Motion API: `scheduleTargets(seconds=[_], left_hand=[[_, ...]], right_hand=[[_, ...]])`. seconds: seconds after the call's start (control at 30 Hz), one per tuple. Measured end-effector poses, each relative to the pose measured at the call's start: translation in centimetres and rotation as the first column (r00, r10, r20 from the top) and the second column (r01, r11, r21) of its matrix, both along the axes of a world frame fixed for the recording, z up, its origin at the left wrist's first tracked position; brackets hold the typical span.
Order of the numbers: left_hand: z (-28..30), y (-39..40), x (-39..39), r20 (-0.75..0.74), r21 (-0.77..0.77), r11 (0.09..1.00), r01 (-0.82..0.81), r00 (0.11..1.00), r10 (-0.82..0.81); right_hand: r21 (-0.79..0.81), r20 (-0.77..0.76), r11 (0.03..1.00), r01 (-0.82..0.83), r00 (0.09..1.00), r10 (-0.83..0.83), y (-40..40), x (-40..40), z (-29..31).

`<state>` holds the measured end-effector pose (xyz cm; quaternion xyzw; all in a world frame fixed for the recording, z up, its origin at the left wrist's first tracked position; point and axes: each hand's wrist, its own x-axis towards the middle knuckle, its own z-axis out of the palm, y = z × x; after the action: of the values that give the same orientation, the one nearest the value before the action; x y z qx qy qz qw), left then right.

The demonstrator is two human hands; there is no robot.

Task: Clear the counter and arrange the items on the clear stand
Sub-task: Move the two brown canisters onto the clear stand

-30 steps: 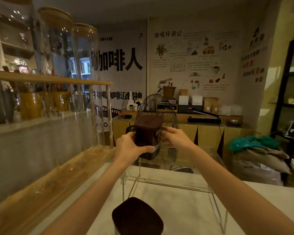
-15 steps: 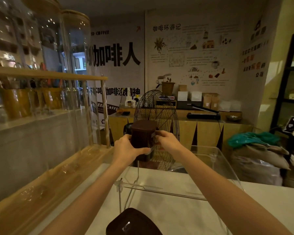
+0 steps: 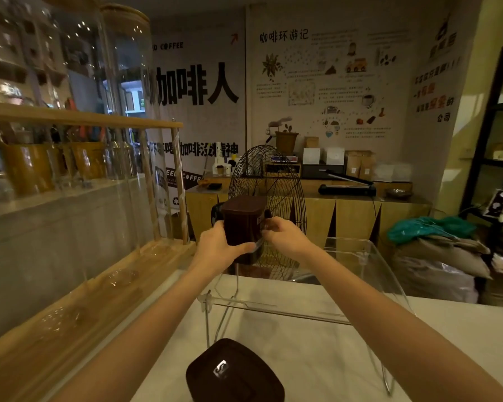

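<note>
A dark brown square canister (image 3: 242, 221) with a lid is held upright between both hands over the far left part of the clear stand (image 3: 276, 310). My left hand (image 3: 215, 246) grips its left side and lower front. My right hand (image 3: 285, 237) holds its right side, fingers on the label. I cannot tell whether the canister's base touches the stand's upper tier. A second dark brown canister (image 3: 234, 372) stands on the white counter (image 3: 317, 358) close to me, in front of the stand; only its rounded lid shows.
A wooden shelf with a glass front (image 3: 79, 256) runs along the left, carrying cups and tall jars. Behind the stand a black wire fan (image 3: 269, 181) stands on the floor. Sacks (image 3: 439, 256) lie at the right, and a sideboard (image 3: 317, 204) lines the back wall.
Both hands have carried the canister slightly away from me and lower, toward the stand's far left part. The view has shifted a little, so the near canister sits lower in frame.
</note>
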<state>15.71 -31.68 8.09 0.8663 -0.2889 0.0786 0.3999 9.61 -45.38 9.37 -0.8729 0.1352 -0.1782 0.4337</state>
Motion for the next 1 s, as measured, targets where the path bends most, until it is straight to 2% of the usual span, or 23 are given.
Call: scheduleTargets(seconds=[0.2,0.33,0.47,0.57,0.67,0.8,1.0], left_hand=[[0.8,2.2,0.5,0.16,0.296,0.955,0.014,0.985,-0.064],[1.4,3.9,-0.5,0.267,0.476,0.879,-0.037,0.958,-0.104],[1.5,5.7,-1.7,0.367,0.505,0.861,-0.052,0.916,-0.161],[1.1,7.3,-3.3,0.368,0.526,0.85,-0.018,0.906,-0.208],[0.2,9.4,-5.2,0.356,0.531,0.847,0.019,0.902,-0.243],[-2.2,12.6,-7.4,0.415,0.501,0.864,0.053,0.861,-0.293],[-5.7,15.7,-11.7,0.181,0.282,0.952,0.115,0.969,-0.17]], right_hand=[[-0.18,-0.12,0.976,-0.123,0.987,0.103,1.1,-4.6,-0.1],[-0.449,-0.17,0.881,-0.151,0.982,0.082,2.5,-8.5,-0.6],[-0.622,-0.125,0.763,-0.173,0.985,0.122,4.9,-12.8,-1.4],[-0.711,-0.113,0.674,-0.201,0.978,0.172,6.6,-15.7,-2.6],[-0.689,-0.144,0.677,-0.259,0.964,0.223,7.9,-17.8,-4.2],[-0.579,-0.199,0.742,-0.338,0.941,0.273,9.2,-19.2,-6.6],[-0.429,-0.19,0.841,-0.33,0.943,0.273,9.6,-19.1,-8.8]])
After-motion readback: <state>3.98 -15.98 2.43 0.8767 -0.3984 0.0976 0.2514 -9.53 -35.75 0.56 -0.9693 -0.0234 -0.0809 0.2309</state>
